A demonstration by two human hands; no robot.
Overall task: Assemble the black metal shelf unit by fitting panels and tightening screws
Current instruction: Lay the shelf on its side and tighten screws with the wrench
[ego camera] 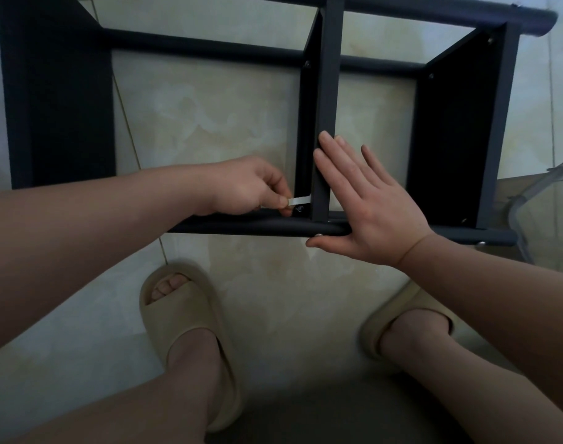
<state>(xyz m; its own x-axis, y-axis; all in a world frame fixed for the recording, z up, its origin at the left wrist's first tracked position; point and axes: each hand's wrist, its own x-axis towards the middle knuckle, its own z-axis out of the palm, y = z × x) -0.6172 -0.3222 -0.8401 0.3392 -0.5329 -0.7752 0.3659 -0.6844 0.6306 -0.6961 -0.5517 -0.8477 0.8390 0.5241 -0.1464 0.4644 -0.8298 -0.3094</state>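
Note:
The black metal shelf unit (330,59) lies on its side on the tiled floor, its panels standing edge-up between two round rails. My left hand (251,187) pinches a small silver hex key (301,199) whose tip sits on a screw (300,209) at the foot of the middle panel (325,100), just above the near rail (257,226). My right hand (366,203) lies flat with fingers spread against the right side of that middle panel, thumb under the near rail. Further screws show on the right panel (450,139).
My two feet in beige slippers (187,331) (405,322) stand on the cream floor tiles (209,116) right in front of the near rail. A clear plastic container (543,200) sits at the right edge on something brown. A wide black panel (59,107) closes the unit's left end.

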